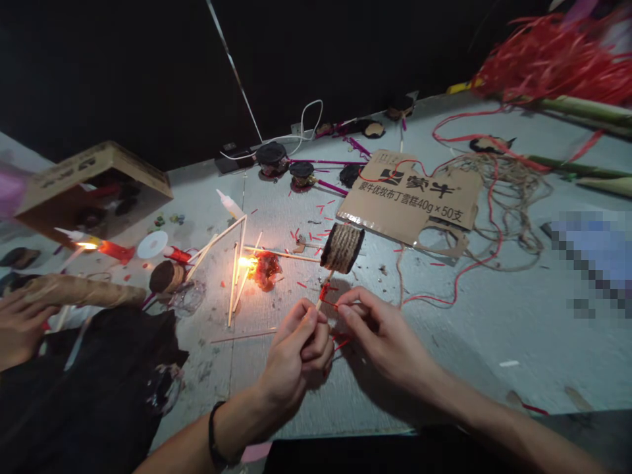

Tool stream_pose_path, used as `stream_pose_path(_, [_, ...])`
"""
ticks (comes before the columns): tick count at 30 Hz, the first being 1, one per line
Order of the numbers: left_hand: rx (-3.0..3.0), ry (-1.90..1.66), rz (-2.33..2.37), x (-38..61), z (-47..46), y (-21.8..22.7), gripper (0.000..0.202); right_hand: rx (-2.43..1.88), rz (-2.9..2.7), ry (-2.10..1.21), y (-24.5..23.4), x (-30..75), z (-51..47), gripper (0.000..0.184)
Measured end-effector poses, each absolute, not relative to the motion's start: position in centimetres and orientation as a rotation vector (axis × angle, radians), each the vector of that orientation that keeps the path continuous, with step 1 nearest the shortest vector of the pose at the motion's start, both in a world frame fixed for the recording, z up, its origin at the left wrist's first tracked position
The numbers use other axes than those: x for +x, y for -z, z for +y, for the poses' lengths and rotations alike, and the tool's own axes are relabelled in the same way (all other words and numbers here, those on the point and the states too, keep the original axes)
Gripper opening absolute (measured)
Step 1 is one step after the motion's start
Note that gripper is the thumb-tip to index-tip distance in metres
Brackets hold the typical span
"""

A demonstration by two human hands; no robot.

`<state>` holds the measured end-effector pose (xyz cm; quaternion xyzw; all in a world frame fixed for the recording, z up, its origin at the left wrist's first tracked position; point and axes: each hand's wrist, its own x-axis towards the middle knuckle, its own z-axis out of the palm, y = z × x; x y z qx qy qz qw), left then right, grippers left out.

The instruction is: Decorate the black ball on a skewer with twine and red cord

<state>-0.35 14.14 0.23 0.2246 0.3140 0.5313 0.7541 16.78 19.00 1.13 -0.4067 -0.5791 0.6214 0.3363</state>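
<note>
My left hand (301,345), with a black band at the wrist, is closed around the wooden stick (320,304) of a small drum-shaped piece (343,248). Brown twine wraps the piece's side, and its ends have dark rims. Red string (324,291) is wound about the stick just below the drum. Between thumb and forefinger, my right hand (378,326) pinches the loose part of that string, close to the left fingers. To the left of my hands a flame (247,262) burns beside melted red wax (266,270), among pale wooden sticks (232,283).
Cut cardboard (399,204) lies behind the hands, with tangled twine (523,210) to its right. Finished-looking small drums (271,158) rest at the back. On the left are a cardboard box (99,184), a second flame (87,245), black cloth (113,368) and another person's hand (20,329) near a cardboard tube (89,289).
</note>
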Motion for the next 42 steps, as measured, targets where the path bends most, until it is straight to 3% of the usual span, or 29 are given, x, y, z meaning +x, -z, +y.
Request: stream_pose_path(42, [0.404,-1.049,0.581,-0.39,13.8,-0.36,0.034,-1.143,-1.628,-1.465,-0.99,16.64,19.22,0.019])
